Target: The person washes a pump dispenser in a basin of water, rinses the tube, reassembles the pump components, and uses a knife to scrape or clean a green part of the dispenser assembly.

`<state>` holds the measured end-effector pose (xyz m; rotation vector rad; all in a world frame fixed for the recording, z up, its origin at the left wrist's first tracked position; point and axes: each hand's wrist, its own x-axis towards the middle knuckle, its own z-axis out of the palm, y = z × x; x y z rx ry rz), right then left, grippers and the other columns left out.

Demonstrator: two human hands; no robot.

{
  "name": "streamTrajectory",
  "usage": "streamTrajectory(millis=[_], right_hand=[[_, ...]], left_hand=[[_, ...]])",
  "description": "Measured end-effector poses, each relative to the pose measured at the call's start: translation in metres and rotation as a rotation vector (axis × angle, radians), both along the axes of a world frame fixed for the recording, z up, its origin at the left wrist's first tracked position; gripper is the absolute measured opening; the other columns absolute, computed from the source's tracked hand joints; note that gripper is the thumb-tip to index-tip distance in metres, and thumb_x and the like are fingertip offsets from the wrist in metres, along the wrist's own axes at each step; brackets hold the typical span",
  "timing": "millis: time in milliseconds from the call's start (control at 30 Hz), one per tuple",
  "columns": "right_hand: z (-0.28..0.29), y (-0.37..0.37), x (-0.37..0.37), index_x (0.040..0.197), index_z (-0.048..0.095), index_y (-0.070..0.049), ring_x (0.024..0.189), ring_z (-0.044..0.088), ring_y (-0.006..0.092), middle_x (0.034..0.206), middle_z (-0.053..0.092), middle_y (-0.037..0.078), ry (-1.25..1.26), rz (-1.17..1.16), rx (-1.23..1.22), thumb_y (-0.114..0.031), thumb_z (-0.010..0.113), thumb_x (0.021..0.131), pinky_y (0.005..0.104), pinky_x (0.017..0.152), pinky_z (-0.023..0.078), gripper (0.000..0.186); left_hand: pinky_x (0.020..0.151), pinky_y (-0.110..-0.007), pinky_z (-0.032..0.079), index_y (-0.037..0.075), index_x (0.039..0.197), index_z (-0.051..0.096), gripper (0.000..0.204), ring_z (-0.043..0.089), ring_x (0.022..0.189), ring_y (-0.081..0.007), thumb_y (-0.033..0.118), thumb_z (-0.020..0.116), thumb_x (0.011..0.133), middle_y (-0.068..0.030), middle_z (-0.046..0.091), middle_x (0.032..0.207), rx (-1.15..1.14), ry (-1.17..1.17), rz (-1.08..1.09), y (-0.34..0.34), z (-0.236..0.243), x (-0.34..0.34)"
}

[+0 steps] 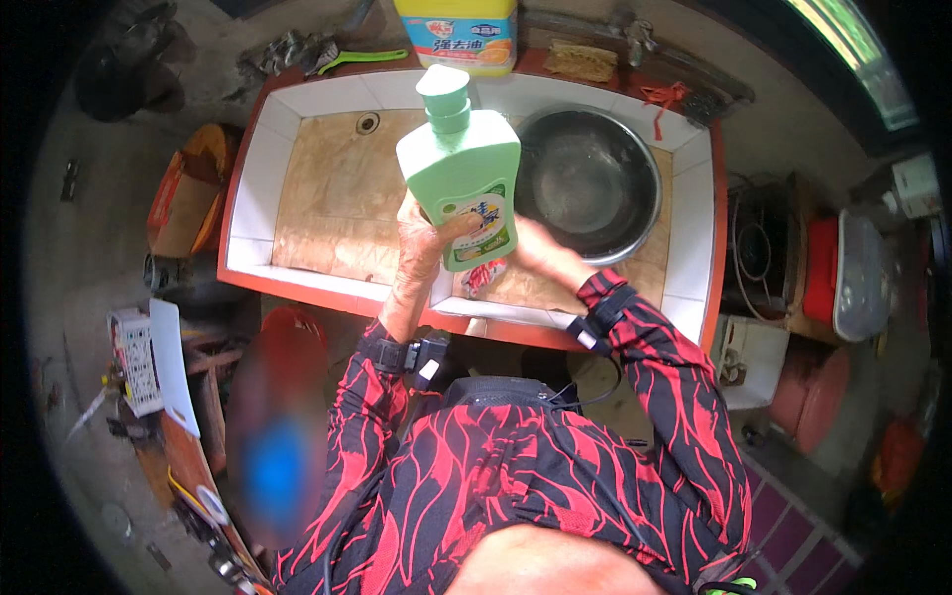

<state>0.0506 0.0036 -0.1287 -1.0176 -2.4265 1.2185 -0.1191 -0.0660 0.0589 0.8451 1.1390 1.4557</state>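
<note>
The left hand (pixel 424 234) grips the green bottle (pixel 460 157) low, its long axis pointing away; whether the right hand (pixel 537 248), partly hidden by it, is closed I cannot tell.

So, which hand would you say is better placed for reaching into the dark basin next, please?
Probably the right hand: it is nearer the basin, though the green bottle partly hides it. The left hand grips that bottle.

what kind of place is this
Likely a kitchen or wash area: a tiled sink with a drain hole, a dark basin in it, and a green pump bottle held over the sink.
</note>
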Motion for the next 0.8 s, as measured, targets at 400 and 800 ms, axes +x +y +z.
streamTrajectory(millis=[400,800], right_hand=[[-0.005,-0.056,-0.002,0.09,0.063,-0.004,0.08,0.063,0.0327,0.086,0.066,0.016,-0.366,0.687,-0.026,-0.024,0.058,0.085,0.0438,0.07,0.048,0.021],[0.046,0.039,0.141,0.112,0.051,-0.001,0.095,0.059,0.0444,0.104,0.06,0.028,-0.358,-0.457,-0.051,-0.024,0.062,0.081,0.0486,0.083,0.047,0.04]], left_hand=[[0.087,-0.035,0.052,0.005,0.123,0.046,0.07,0.061,0.1,-0.0207,0.0,0.08,0.062,-0.0095,0.062,0.109,-0.022,0.04,0.016,0.032,-0.026,-0.004],[0.086,-0.038,0.048,0.004,0.108,0.05,0.066,0.06,0.098,-0.0315,0.012,0.085,0.052,-0.0132,0.061,0.101,0.004,0.519,-0.041,0.132,-0.148,0.116]])
